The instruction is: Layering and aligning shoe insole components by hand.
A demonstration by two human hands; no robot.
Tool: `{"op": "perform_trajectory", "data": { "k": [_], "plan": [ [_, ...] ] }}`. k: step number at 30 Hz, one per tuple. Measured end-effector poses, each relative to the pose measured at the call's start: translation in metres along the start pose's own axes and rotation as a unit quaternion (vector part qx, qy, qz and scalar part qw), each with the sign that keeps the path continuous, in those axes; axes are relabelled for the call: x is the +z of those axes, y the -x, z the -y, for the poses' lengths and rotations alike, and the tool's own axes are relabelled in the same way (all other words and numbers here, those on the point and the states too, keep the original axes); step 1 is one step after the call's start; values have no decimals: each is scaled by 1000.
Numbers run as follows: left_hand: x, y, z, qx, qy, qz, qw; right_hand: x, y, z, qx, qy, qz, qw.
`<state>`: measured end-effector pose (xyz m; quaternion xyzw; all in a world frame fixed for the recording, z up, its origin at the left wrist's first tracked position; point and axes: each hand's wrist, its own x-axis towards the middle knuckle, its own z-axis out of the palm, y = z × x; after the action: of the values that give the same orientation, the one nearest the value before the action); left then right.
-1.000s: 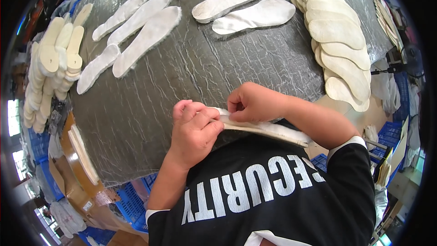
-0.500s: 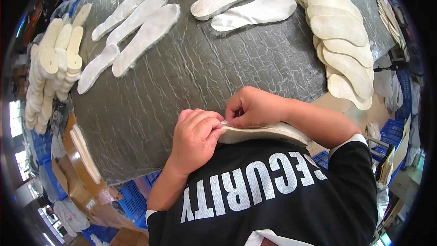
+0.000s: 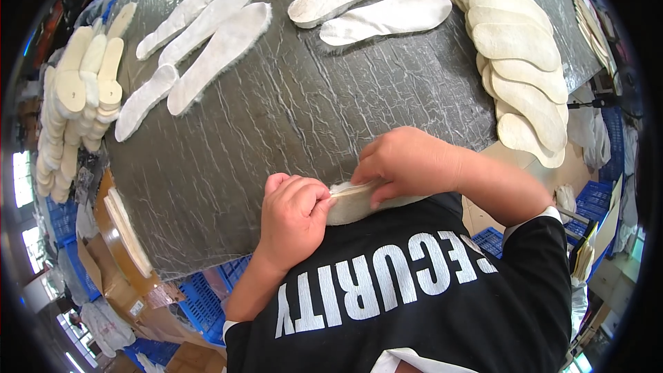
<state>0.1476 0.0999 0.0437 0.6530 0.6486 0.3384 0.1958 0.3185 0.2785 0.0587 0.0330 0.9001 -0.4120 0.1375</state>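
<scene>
A cream insole (image 3: 351, 209) with a fluffy white edge is held at the table's near edge, just in front of my shirt. My left hand (image 3: 295, 213) pinches its left end between thumb and fingertips. Over the insole's middle, my right hand (image 3: 407, 163) is bent, with the thumb on the near face and the fingertips on the top edge. The right part of the insole is hidden behind that hand and wrist. Several white furry insoles (image 3: 221, 61) lie on the far left of the table, and more white insoles (image 3: 387, 18) lie at the far middle.
The dark, wrinkled tabletop (image 3: 276, 124) spreads in front of me. A fanned stack of cream insoles (image 3: 523, 81) lies along its right side. Another pile of insoles (image 3: 72, 97) stands at the left. Blue crates (image 3: 204, 305) and a cardboard box (image 3: 114, 283) are below the table.
My right hand has moved slightly right along the edge, and its fingers have spread from a tight pinch. The insole has turned, and its right end no longer shows beyond my right forearm.
</scene>
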Motion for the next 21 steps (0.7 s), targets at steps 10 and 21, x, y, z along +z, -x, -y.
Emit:
{"op": "perform_trajectory", "data": {
  "k": [10,21],
  "plan": [
    [-2,0,-4,65,-26,-29,997,24,-5,-3,-85,39,-157,983],
    [-14,-35,10,-122,129,236,955,39,-2,5,-109,84,-219,966]
  ]
}}
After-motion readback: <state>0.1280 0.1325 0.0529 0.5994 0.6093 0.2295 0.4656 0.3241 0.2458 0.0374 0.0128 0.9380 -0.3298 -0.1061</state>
